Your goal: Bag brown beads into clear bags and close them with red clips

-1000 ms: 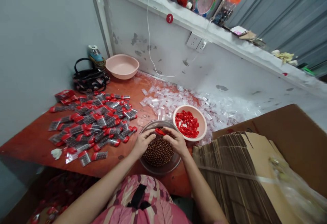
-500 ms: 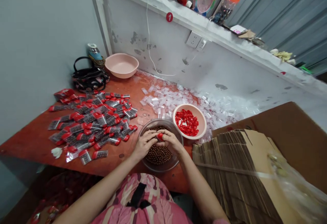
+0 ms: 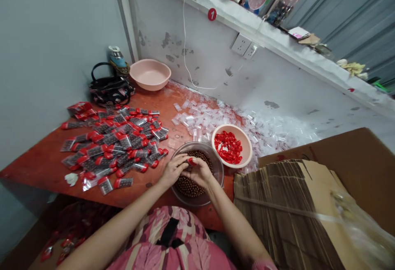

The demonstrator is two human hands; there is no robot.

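Since the earlier frame the two hands have drawn closer together over the bowl, their fingers now nearly overlapping. The right hand (image 3: 200,173) is curled narrow, with a small red piece (image 3: 191,161) showing at its fingertips. The left hand (image 3: 174,170) curls in beside it, touching the right hand, though whether it also grips the piece is hard to tell. Directly under both hands is a clear glass bowl (image 3: 185,150) holding a mound of brown beads (image 3: 187,187). Just beyond it, touching its rim, a peach-coloured bowl (image 3: 247,146) holds a heap of glossy red pieces (image 3: 227,147). Small clear plastic bags (image 3: 200,123) are scattered behind both bowls along the wall. To the left, filled packets with red tops (image 3: 114,148) lie in a loose pile on the red-brown table (image 3: 40,172). To the right, a stack of flattened cardboard (image 3: 277,216) rests against a brown carton flap (image 3: 339,151). At the far corner of the table stand a pink basin (image 3: 150,75) and a black patterned handbag (image 3: 110,91)
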